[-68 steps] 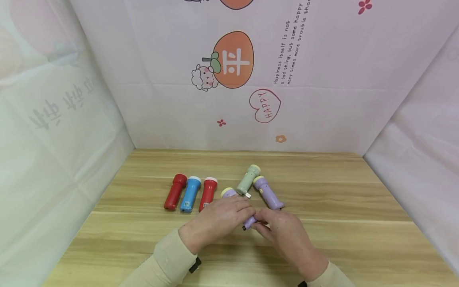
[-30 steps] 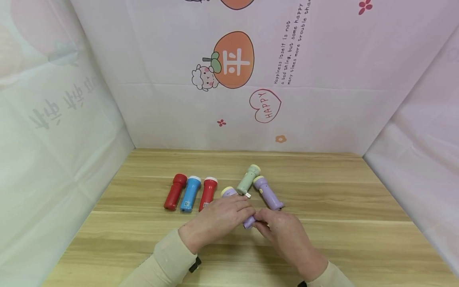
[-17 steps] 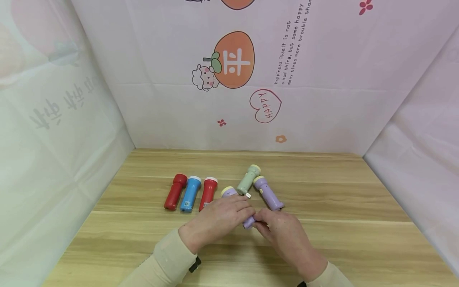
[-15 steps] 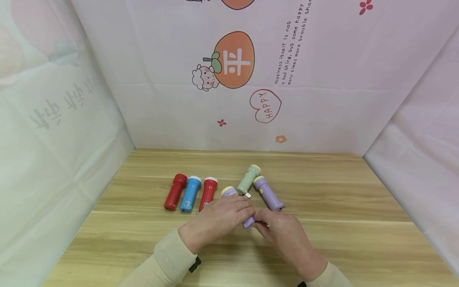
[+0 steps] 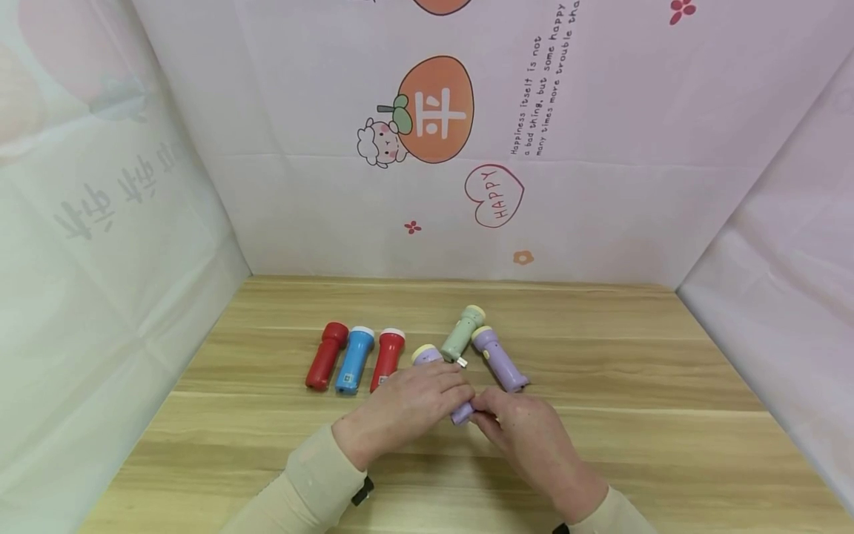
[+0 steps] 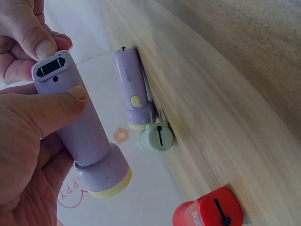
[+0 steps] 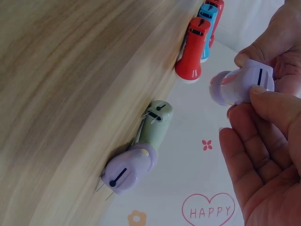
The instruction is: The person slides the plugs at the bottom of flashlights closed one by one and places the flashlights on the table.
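My left hand (image 5: 408, 406) grips a purple flashlight (image 6: 89, 127) with a yellow lens rim, its thumb laid along the barrel. The tail points toward me and to the right in the head view; the middle is hidden under the fingers. Thumb and finger of my right hand (image 5: 534, 441) pinch the tail end. In the left wrist view two metal plug prongs (image 6: 50, 68) lie flat in a dark recess near that end. From the right wrist view, a black slot (image 7: 260, 76) shows on the end face, with my right thumb beside it.
Behind the hands lie a green flashlight (image 5: 462, 335) and another purple flashlight (image 5: 500, 362), both with prongs sticking out. To the left, a dark red (image 5: 327, 356), a blue (image 5: 354, 360) and a red flashlight (image 5: 388, 356) lie in a row. Printed cloth (image 5: 320, 222) walls the wooden table (image 5: 634, 356).
The held flashlight's tail has turned slightly, so the dark bit at its tip seen 2.3 s ago no longer shows in the head view. Both hands have stayed nearly in place.
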The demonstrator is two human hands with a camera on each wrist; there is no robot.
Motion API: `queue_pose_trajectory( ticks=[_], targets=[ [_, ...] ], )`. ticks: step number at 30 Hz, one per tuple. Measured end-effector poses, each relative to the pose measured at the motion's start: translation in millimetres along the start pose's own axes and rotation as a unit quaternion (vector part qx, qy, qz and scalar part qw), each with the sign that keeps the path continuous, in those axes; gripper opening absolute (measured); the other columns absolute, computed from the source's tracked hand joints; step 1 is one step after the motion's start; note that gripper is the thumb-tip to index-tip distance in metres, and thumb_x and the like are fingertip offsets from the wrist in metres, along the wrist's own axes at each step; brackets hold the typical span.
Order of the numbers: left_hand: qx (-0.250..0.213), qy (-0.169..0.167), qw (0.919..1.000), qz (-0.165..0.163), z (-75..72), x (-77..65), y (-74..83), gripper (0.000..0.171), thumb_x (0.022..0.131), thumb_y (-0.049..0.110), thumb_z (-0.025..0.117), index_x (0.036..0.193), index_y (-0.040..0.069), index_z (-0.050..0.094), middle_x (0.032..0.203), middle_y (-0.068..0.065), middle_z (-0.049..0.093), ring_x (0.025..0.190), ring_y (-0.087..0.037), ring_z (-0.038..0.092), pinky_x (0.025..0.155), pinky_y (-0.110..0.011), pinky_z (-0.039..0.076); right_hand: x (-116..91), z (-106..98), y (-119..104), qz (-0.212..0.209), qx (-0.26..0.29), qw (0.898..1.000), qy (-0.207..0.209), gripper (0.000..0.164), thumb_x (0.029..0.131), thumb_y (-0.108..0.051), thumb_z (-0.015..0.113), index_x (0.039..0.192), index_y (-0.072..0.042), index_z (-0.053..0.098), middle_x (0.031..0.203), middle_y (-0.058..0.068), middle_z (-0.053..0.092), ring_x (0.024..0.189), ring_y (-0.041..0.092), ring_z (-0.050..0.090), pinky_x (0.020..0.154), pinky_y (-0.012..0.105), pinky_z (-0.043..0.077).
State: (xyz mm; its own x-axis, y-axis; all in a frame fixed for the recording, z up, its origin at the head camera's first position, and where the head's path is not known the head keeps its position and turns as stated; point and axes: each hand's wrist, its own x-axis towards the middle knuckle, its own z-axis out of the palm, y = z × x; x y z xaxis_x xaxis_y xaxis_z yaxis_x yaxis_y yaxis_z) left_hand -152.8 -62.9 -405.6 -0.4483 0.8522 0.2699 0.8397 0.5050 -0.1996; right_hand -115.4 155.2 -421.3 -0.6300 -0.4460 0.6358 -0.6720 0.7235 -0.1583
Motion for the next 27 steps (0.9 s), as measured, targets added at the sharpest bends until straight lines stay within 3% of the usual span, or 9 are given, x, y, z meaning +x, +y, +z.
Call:
queue_pose_trajectory(
  ticks=[27],
  targets=[
    [0.012,-0.015,0.9998,0.001,-1.4,1.7,-1.0,0.043,0.095,0.016,0.078,0.136,0.018,0.065,0.135,0.006,0.068,0.134,-0.014,0.058,0.12,-0.029,0.039,-1.4,-0.5,1.0,-0.007,-0.004,1.0,0.005,0.028,0.072,-0.012,0.094,0.09,-0.019,0.073,0.08,-0.015,0.072,0.061,-0.003,0.057,0.055,0.018,0.048]
  ],
)
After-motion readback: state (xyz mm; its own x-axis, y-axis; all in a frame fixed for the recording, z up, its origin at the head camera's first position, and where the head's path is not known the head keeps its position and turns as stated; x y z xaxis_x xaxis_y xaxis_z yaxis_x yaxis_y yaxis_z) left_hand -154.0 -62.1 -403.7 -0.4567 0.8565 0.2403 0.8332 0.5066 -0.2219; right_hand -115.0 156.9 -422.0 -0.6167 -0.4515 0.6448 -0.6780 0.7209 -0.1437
